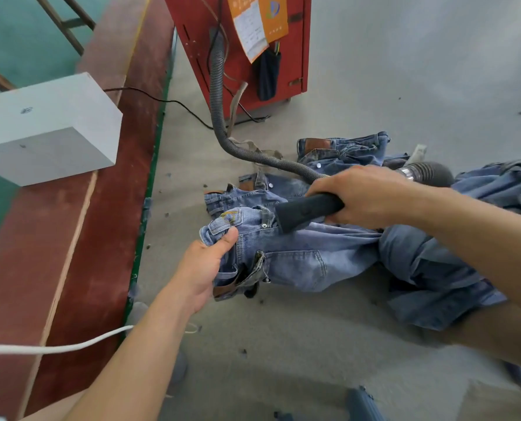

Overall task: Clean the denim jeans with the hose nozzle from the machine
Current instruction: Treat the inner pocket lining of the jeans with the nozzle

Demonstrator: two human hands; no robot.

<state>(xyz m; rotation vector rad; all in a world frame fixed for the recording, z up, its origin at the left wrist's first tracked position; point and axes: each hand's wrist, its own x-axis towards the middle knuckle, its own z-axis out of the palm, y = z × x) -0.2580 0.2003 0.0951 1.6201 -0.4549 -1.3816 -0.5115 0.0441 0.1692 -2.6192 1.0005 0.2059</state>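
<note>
Light: was bright, even and diffuse.
Shadows: were soft and faint.
Glare: was mild.
Edges: bent with wide-angle distortion.
Focus: softened toward the corners.

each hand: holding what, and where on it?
Left hand pinches the light blue denim jeans at the waistband. Right hand grips the black plastic hose nozzle around its rear barrel.

Single head view, steeply downward, close above floor (pixel 283 329).
</note>
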